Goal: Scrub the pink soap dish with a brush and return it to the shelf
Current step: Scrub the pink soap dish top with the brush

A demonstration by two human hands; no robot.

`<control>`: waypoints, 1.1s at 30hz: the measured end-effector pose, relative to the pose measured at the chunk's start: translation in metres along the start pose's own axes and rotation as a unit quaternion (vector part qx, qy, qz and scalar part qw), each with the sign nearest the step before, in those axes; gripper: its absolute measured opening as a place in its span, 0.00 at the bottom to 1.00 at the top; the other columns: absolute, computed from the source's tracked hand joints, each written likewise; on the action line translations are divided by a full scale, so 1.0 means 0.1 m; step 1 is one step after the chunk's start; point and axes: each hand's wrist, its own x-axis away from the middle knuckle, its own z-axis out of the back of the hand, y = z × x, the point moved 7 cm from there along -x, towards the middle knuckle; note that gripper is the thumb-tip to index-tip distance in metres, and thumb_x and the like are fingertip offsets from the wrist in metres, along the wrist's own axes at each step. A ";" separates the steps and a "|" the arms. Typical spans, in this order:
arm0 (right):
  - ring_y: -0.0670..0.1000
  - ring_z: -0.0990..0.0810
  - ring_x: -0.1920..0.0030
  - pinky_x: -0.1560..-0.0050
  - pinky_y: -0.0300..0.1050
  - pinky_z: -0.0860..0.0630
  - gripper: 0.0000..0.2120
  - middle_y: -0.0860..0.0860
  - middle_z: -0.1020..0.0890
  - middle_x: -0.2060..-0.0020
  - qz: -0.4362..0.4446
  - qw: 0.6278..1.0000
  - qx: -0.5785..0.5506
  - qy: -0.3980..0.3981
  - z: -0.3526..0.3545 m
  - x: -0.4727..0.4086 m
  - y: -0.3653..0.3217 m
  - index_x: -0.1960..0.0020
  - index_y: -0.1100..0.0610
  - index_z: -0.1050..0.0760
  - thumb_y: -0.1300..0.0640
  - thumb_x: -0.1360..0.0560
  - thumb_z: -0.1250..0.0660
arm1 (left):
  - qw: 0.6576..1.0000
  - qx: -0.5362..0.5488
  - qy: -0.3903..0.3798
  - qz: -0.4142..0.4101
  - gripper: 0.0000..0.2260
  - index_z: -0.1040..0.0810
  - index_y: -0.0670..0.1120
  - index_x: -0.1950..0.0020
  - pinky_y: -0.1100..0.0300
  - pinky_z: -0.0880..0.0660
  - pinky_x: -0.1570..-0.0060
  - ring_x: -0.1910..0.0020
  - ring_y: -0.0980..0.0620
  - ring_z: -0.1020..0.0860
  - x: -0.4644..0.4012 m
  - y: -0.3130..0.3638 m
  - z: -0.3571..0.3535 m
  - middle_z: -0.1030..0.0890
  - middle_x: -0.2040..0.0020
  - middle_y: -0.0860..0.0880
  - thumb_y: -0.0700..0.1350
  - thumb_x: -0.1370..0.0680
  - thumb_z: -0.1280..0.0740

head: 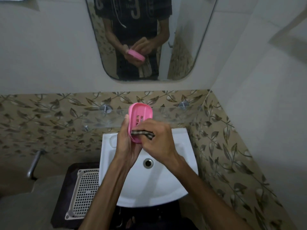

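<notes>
Right hand point(157, 140) pinches checked cloth point(143, 134) against pink soap dish point(140, 113); left hand point(127, 143) grips dish's 9 o'clock rim. Light, stiff, likely slippery plastic.

Room above the basin, bounded by the shelf and walls

Both hands sit over the white sink point(187, 163), whose bowl lies open below them toward 6 o'clock. At 12 o'clock the glass shelf point(174, 116) crosses just behind the pink soap dish point(141, 112), on metal brackets point(106, 108) at 11 and 1 o'clock. The tiled corner wall point(232, 155) closes the 3 o'clock side. At 8 o'clock a white grid tray point(84, 193) lies beside the sink, a metal tap point(34, 163) beyond it.
</notes>
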 end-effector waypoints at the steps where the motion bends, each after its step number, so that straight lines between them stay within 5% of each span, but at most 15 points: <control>1: 0.51 0.12 0.50 0.43 0.49 0.16 0.15 0.53 0.11 0.51 0.024 1.000 0.020 0.001 0.02 0.00 -0.03 0.47 0.59 0.12 0.71 0.30 0.27 | 1.000 -0.003 0.000 0.003 0.29 0.28 0.33 0.26 0.53 0.15 0.48 0.45 0.44 0.15 0.00 0.00 -0.01 0.16 0.44 0.37 0.57 0.15 0.40; 7: 0.55 0.13 0.56 0.55 0.50 0.16 0.13 0.55 0.11 0.54 0.054 0.984 0.131 0.105 0.27 -0.45 0.04 0.49 0.61 0.12 0.72 0.30 0.27 | 0.998 -0.036 -0.040 -0.031 0.20 0.22 0.42 0.29 0.44 0.23 0.34 0.37 0.43 0.18 0.02 -0.02 -0.11 0.17 0.36 0.39 0.52 0.12 0.44; 12: 0.52 0.14 0.57 0.55 0.45 0.17 0.12 0.53 0.12 0.54 -0.011 0.983 0.145 0.113 0.34 -0.39 0.16 0.49 0.60 0.12 0.70 0.29 0.27 | 0.991 -0.110 -0.031 -0.064 0.20 0.15 0.48 0.39 0.51 0.17 0.45 0.45 0.48 0.15 -0.03 0.12 -0.17 0.13 0.43 0.44 0.54 0.13 0.44; 20: 0.44 0.14 0.58 0.54 0.45 0.15 0.12 0.48 0.11 0.55 -0.107 0.993 0.040 0.019 0.11 0.00 0.22 0.48 0.53 0.12 0.65 0.28 0.24 | 0.986 -0.147 -0.014 -0.080 0.21 0.21 0.45 0.36 0.49 0.18 0.43 0.47 0.45 0.14 -0.12 0.18 -0.14 0.12 0.48 0.42 0.56 0.12 0.48; 26: 0.46 0.14 0.57 0.54 0.44 0.16 0.10 0.48 0.11 0.55 -0.123 0.989 0.055 0.068 0.18 -0.03 0.24 0.48 0.55 0.12 0.65 0.28 0.23 | 0.983 -0.155 -0.027 -0.096 0.18 0.23 0.47 0.36 0.53 0.15 0.48 0.50 0.49 0.13 -0.18 0.21 -0.21 0.11 0.52 0.46 0.55 0.13 0.48; 30: 0.44 0.16 0.68 0.67 0.43 0.19 0.07 0.45 0.13 0.65 -0.298 0.946 -0.117 0.044 0.00 0.18 0.30 0.54 0.49 0.12 0.61 0.27 0.23 | 0.982 -0.164 -0.005 -0.098 0.22 0.20 0.45 0.37 0.53 0.15 0.49 0.51 0.48 0.13 -0.17 0.11 -0.19 0.11 0.52 0.45 0.59 0.17 0.42; 33: 0.48 0.12 0.61 0.60 0.39 0.17 0.12 0.50 0.10 0.61 -0.384 0.867 -0.310 0.065 -0.14 0.20 0.33 0.58 0.49 0.12 0.66 0.28 0.22 | 0.985 -0.149 0.017 -0.088 0.23 0.18 0.44 0.39 0.52 0.16 0.52 0.52 0.45 0.14 -0.16 0.05 -0.13 0.12 0.49 0.40 0.58 0.14 0.45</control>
